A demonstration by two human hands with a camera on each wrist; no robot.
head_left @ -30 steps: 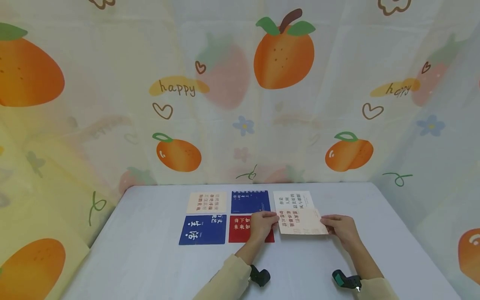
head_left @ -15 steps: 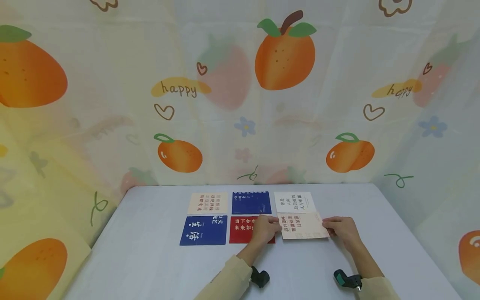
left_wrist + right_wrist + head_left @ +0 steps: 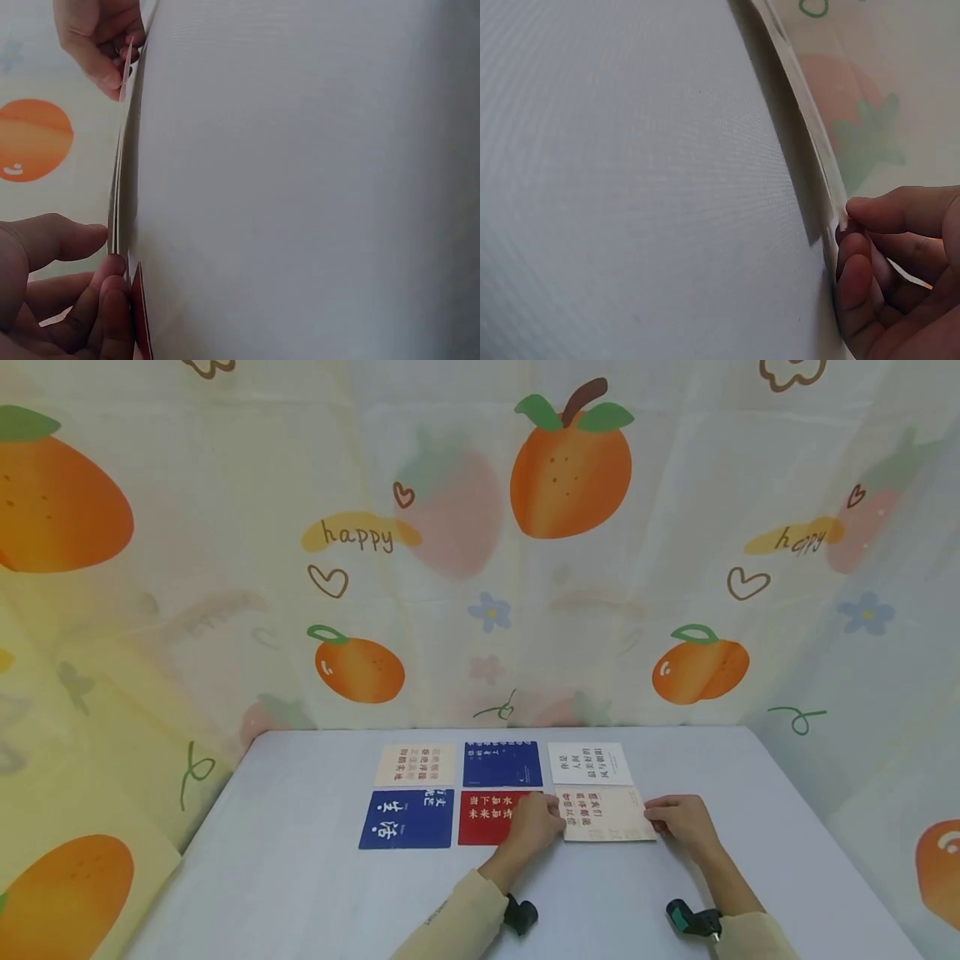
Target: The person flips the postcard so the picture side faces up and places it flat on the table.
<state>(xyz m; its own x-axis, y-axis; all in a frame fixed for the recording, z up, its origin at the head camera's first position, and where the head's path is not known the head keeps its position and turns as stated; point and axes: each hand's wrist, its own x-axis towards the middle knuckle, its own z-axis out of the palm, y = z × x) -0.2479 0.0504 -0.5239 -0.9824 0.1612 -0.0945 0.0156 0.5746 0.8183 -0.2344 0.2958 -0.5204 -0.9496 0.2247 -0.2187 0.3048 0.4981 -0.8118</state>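
Note:
A cream card [image 3: 607, 815] with rows of reddish-brown characters is at the front right of a group of cards. My left hand [image 3: 534, 825] pinches its left edge, covering part of the red card [image 3: 480, 818] beside it. At the opposite edge my right hand [image 3: 682, 820] holds the card between thumb and fingertips. The left wrist view shows thin layers at the card's edge [image 3: 115, 187] between thumb and fingers. In the right wrist view a shadow lies under the card's edge [image 3: 810, 127], so that edge is slightly off the table. A white card [image 3: 590, 764] lies just behind.
Left of these lie a blue card [image 3: 502, 765], a cream card [image 3: 415, 766] and another blue card [image 3: 405, 820]. They rest on a white-covered table [image 3: 270, 877]. A fruit-print curtain [image 3: 525, 610] stands behind the table and along both sides.
The cream card has come down and toward me, and it no longer overlaps the white card's characters. Both hands have moved slightly toward me with it.

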